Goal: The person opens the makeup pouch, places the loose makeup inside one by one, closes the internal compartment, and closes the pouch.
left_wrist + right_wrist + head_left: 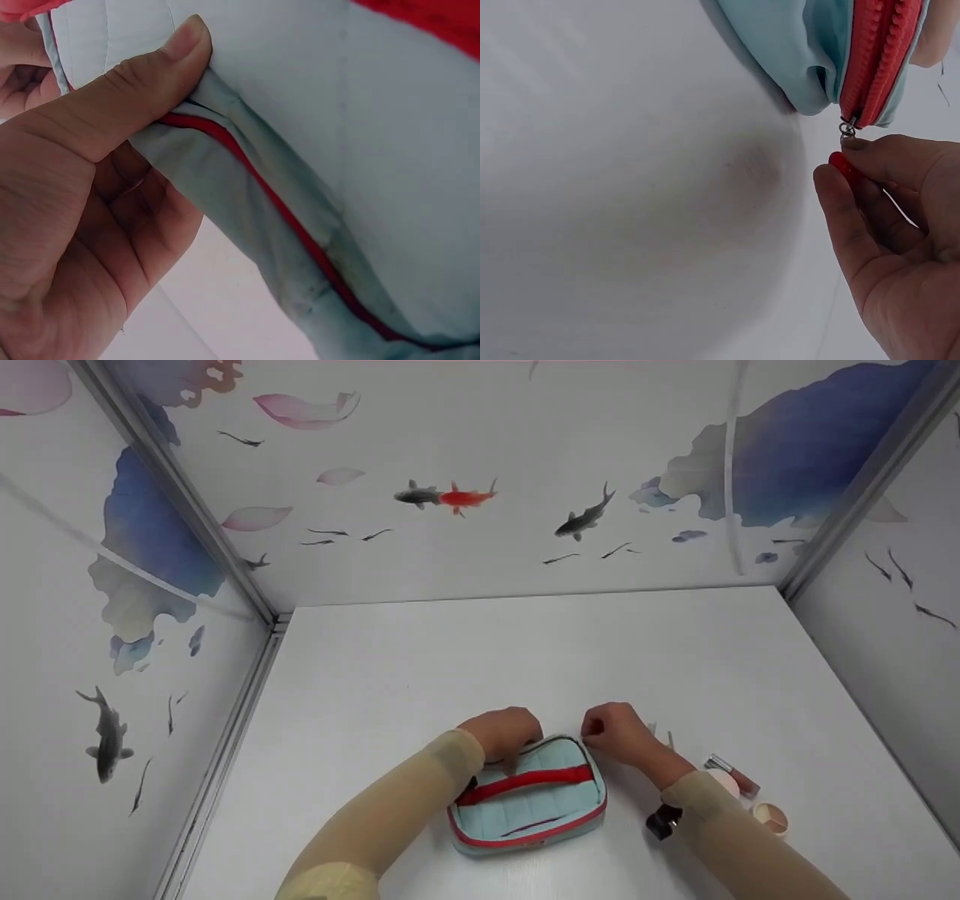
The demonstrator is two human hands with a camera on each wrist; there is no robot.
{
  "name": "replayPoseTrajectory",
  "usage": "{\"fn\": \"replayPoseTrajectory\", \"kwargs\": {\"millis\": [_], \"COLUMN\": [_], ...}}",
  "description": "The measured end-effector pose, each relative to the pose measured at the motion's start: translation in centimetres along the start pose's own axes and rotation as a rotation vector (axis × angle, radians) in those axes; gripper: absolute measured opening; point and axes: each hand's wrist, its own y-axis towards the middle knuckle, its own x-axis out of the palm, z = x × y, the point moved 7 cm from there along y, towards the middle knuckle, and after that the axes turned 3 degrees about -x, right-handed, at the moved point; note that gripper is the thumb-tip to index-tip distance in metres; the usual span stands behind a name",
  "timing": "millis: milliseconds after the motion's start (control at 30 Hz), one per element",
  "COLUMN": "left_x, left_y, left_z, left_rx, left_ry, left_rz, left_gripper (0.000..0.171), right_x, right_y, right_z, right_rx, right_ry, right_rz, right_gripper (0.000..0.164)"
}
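A light blue quilted pouch (540,814) with red trim and a red carry handle (525,785) lies flat on the white table. At its far left edge, my left hand (501,732) grips the rim; in the left wrist view the thumb lies on top of the lid (277,90) and the fingers are curled underneath. Beyond the far right corner is my right hand (621,733). Its thumb and index finger pinch the red zipper pull (843,166), seen in the right wrist view hanging by a metal ring from the end of the red zipper (877,64).
To the right, partly behind the right forearm, lie a black item (663,822), a pinkish round piece (724,781), a tube with a silvery end (742,783) and a round palette (771,819). Thin sticks (671,741) show behind the right wrist. Printed walls (510,555) enclose the table.
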Motion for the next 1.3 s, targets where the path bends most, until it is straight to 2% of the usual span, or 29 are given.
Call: {"fn": "replayPoseTrajectory", "kwargs": {"millis": [233, 467, 700, 933, 1133, 1300], "left_x": [-0.3, -0.4, -0.3, -0.1, -0.2, -0.4], "left_y": [-0.4, -0.8, -0.9, -0.7, -0.5, -0.5], "left_z": [-0.2, -0.4, -0.3, 0.3, 0.6, 0.4], "left_rx": [-0.022, -0.041, -0.046, 0.007, -0.008, -0.013], "left_ry": [-0.051, -0.076, -0.068, -0.027, -0.046, -0.056], "left_rz": [0.015, 0.035, 0.049, 0.056, 0.063, 0.071], "left_gripper": [0.038, 0.034, 0.026, 0.024, 0.022, 0.021], "right_x": [0.3, 0.8, 1.4, 1.8, 1.7, 1.6], "right_y": [0.9, 1.7, 2.6, 3.4, 3.8, 4.0], "right_z": [-0.3, -0.1, -0.8, -1.6, -1.9, -2.5], "right_rx": [-0.022, -0.007, -0.103, -0.196, -0.196, -0.232], "right_ry": [-0.001, 0.022, -0.022, -0.038, -0.032, -0.035], "right_rz": [-0.017, -0.038, -0.058, -0.064, -0.086, -0.096], "right_gripper": [0.013, 0.012, 0.011, 0.010, 0.012, 0.010]}}
